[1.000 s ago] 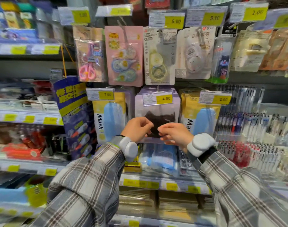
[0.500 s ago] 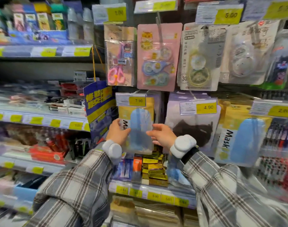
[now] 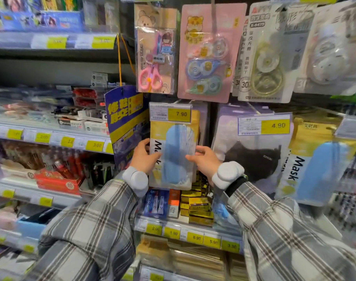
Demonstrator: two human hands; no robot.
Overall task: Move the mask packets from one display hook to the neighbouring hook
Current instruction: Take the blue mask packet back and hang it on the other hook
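A yellow packet of blue masks (image 3: pixel 174 157) hangs on the left hook under a 7.90 price tag (image 3: pixel 170 111). My left hand (image 3: pixel 143 157) grips its left edge and my right hand (image 3: pixel 204 161) grips its right edge. To the right, a lilac packet with a black mask (image 3: pixel 252 159) hangs on the neighbouring hook under a 4.90 tag (image 3: pixel 264 124). Another yellow packet of blue masks (image 3: pixel 317 163) hangs further right. The hook rods themselves are hidden behind the tags.
Scissors (image 3: pixel 154 51) and correction tape cards (image 3: pixel 207 53) hang just above. A blue promo sign (image 3: pixel 126 118) dangles at the left of the packet. Small boxes (image 3: pixel 197 207) sit on the shelf (image 3: pixel 185 234) below. Shelves of stationery run off to the left.
Both hands moved left from the black mask packet to the blue mask packet under the 7.90 tag and took hold of its edges. The camera swung left and closer.
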